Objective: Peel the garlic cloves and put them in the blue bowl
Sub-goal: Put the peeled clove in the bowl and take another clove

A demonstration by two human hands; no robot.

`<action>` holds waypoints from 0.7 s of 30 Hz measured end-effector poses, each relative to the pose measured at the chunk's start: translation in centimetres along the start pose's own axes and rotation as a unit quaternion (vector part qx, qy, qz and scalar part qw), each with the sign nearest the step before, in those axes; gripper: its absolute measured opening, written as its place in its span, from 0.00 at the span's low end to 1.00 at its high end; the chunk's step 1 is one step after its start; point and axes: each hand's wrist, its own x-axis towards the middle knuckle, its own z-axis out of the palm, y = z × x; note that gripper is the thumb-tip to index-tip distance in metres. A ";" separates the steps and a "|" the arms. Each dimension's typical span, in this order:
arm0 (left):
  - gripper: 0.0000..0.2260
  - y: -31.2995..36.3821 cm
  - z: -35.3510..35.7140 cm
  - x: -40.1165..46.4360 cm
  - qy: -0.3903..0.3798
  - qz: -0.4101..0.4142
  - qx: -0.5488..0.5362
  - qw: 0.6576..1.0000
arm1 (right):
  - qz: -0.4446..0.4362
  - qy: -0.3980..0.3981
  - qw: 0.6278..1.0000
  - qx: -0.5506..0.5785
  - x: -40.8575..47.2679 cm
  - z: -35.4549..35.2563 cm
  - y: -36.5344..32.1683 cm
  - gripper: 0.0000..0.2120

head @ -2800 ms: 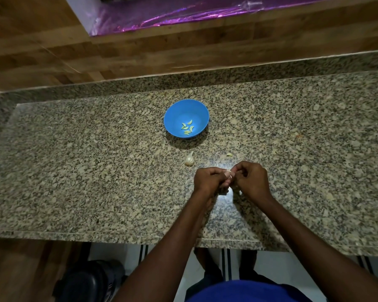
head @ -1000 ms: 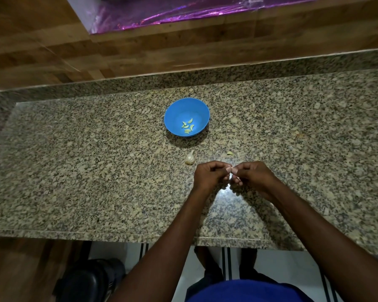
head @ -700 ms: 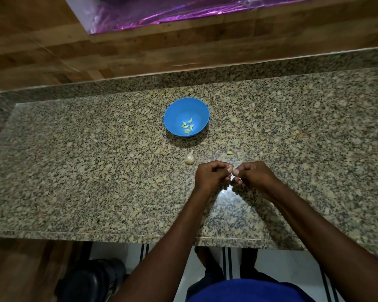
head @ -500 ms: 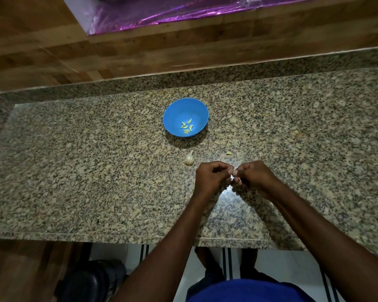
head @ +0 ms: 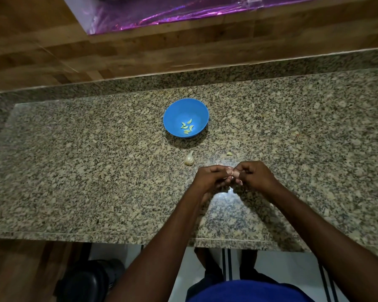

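change: little, clove [head: 230,176] kept pinched between left hand [head: 210,178] and right hand [head: 254,175] | meaning: peeling unfinished, blue bowl [head: 175,112] awaits

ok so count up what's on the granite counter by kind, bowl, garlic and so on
Round blue plastic bowl: 1
Peeled pale green garlic cloves in the bowl: about 6
Whitish unpeeled garlic piece lying on the counter: 1
Small pale garlic scrap on the counter: 1
Garlic clove pinched between left hand and right hand: 1, mostly hidden
Total: about 10
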 end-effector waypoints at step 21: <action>0.05 -0.2 0.2 0.2 0.053 0.135 0.088 0.986 | 0.246 -0.051 0.929 0.272 1.8 -0.2 0.2 0.07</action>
